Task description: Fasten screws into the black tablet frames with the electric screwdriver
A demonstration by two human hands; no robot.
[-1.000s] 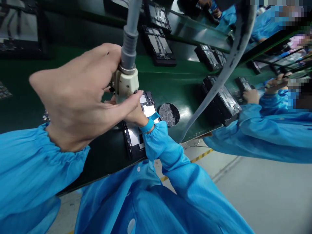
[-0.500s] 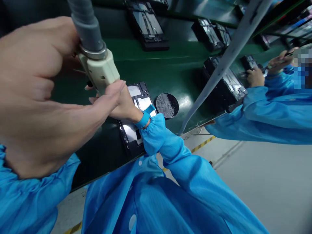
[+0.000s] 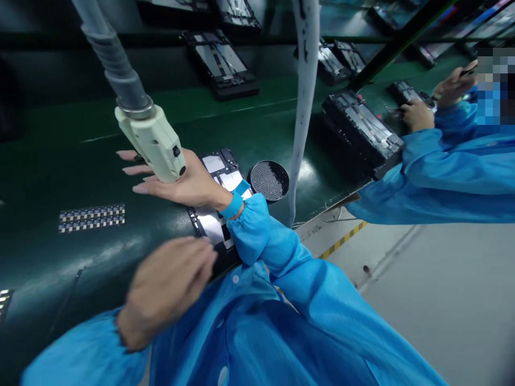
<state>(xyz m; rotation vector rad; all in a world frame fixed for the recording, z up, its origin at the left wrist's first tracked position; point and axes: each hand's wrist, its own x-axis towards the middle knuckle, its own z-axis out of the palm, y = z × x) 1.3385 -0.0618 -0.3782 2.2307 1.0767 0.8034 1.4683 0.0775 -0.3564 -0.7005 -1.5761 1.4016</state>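
Note:
My right hand (image 3: 189, 179), with a blue strap at the wrist, is held over an opened tablet (image 3: 213, 222) showing silvery panels in a black frame. Its fingers are stretched out to the left and apart. A cream handpiece (image 3: 155, 142) with a dark button hangs from a grey hose in front of that palm; whether it touches the palm I cannot tell. Below, my left hand (image 3: 171, 284) is blurred, back upward, near the tablet's lower end. Its fingers look curled together, and anything inside them is hidden.
A round black dish of small dark pieces (image 3: 269, 180) lies right of the tablet. A strip of small parts (image 3: 92, 218) is at left. A grey hose (image 3: 304, 107) hangs down. Stacked opened devices (image 3: 362, 128) stand at right, beside a co-worker's hand (image 3: 418, 115).
My left hand has come away from the hose and handpiece, dropping down and right toward the tablet's lower end. The handpiece hangs lower and farther left in view. My right hand's fingers now show.

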